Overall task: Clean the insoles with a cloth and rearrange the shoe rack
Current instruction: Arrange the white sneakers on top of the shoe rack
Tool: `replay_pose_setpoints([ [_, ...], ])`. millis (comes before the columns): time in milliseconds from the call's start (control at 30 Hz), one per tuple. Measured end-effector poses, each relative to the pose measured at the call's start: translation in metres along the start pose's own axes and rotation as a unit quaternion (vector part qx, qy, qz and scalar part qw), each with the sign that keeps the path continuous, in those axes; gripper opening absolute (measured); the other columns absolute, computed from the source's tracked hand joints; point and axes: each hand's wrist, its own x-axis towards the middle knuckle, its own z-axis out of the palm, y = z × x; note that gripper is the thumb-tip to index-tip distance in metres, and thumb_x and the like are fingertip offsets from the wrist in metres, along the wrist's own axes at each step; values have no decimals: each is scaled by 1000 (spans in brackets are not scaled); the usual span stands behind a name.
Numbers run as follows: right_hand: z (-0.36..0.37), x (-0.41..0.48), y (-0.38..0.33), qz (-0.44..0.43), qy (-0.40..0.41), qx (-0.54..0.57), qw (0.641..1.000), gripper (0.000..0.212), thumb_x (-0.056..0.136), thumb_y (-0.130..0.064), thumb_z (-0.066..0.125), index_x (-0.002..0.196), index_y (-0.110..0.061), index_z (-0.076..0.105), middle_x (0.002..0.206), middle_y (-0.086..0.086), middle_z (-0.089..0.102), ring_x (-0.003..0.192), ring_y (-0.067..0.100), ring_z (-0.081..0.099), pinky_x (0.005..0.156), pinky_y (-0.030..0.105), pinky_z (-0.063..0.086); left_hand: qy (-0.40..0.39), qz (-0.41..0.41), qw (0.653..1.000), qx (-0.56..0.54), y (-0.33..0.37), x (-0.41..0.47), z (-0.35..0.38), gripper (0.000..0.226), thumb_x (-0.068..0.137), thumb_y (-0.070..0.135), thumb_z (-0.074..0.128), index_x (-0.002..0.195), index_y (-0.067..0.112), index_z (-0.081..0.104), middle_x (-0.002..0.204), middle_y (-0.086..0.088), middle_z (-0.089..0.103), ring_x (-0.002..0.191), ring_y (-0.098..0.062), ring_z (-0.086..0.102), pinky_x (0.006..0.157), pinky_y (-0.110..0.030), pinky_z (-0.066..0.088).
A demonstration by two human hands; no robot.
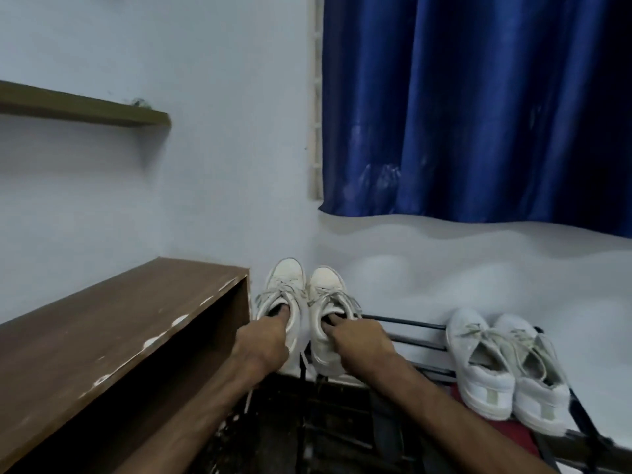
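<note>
Two white sneakers stand side by side at the left end of the black metal shoe rack [410, 328], toes toward the wall. My left hand [263, 343] has its fingers hooked inside the opening of the left sneaker [285, 285]. My right hand [359, 340] has its fingers tucked into the opening of the right sneaker [325, 289]. A second pair of white sneakers [502, 364] sits on the rack's right part, heels toward me. No cloth or loose insole shows.
A brown wooden cabinet [102, 336] stands right beside the rack on the left. A wall shelf [85, 107] hangs at upper left. A blue curtain [478, 107] covers the wall above the rack. Something red [506, 436] lies under the right pair.
</note>
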Motion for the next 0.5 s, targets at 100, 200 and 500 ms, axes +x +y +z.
replay_pose_setpoints([
  [100,15,16,40,46,-34,15,998,49,89,-4,49,135,-20,45,138,1,48,113,33,60,81,41,50,-28,36,999,-4,28,48,16,63,90,18,47,149,23,26,130,-9,59,114,-34,60,92,-41,47],
  [200,35,30,64,97,-78,33,992,43,90,-5,47,130,-20,49,130,5,56,115,33,59,85,40,49,-45,80,996,7,56,85,42,60,90,20,48,147,21,29,130,-8,59,116,-34,59,92,-39,46],
  [500,91,49,100,124,-136,26,983,43,92,-8,47,132,-20,44,132,3,54,113,33,60,84,36,48,-106,134,985,32,86,149,99,61,91,19,51,147,17,28,129,-7,60,118,-31,58,89,-39,47],
])
